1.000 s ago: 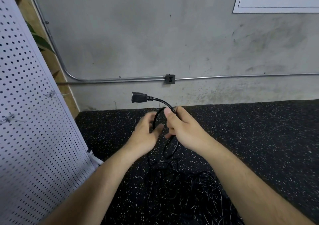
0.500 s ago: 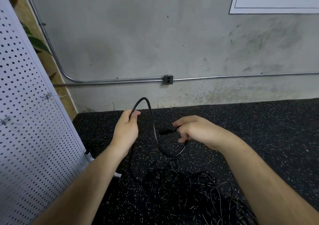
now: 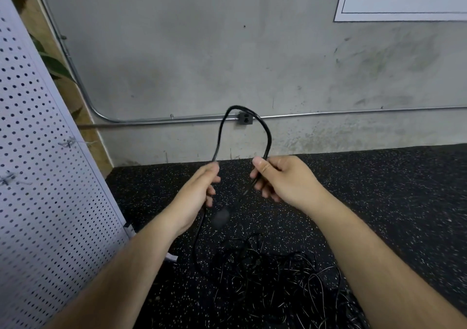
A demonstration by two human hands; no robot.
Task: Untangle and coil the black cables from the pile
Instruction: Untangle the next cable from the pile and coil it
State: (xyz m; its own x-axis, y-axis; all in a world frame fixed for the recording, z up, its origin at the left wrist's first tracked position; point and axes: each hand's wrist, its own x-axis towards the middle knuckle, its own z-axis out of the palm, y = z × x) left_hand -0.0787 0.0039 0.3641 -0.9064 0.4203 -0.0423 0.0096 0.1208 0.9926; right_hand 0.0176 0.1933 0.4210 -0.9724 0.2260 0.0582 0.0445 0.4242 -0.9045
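Note:
A thick black cable [image 3: 262, 126] arches up in a loop between my two hands, in front of the wall. My left hand [image 3: 197, 194] grips one leg of the loop, and the cable runs down from it to the floor. My right hand [image 3: 283, 179] pinches the other leg between thumb and fingers. The blurred black plug [image 3: 220, 218] hangs below and between my hands. A tangled pile of thin black cables [image 3: 273, 280] lies on the speckled floor in front of me, partly behind my right forearm.
A white perforated panel [image 3: 43, 189] leans close on the left. The concrete wall [image 3: 227, 63] carries a metal conduit [image 3: 353, 112] with a small outlet box [image 3: 245, 118]. Black speckled rubber floor [image 3: 391, 189] spreads to the right.
The loop has risen and now arches above both hands. My right hand moved up and left to pinch the cable, and the plug dropped from beside it to hang below.

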